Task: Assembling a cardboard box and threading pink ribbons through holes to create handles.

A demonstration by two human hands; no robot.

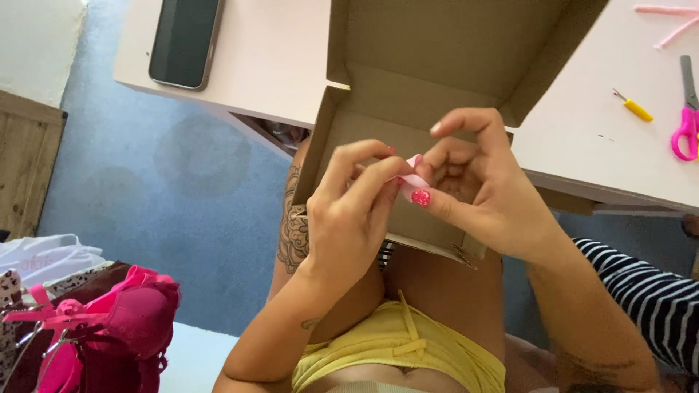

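Observation:
My left hand (pixel 349 211) and my right hand (pixel 477 182) meet over an open brown cardboard box (pixel 408 80) that rests on my lap and leans on the table edge. Both hands pinch a small pale pink ribbon piece (pixel 413 177) between their fingertips, just above the box's front wall. The box lid stands up behind it. What lies inside the box is hidden by my hands.
A white table (pixel 277 51) carries a dark phone (pixel 184 40) at the left, and a small yellow-handled tool (pixel 635 108), pink scissors (pixel 686 116) and pink pipe cleaners (pixel 670 22) at the right. Pink garments (pixel 116 320) hang at lower left over blue floor.

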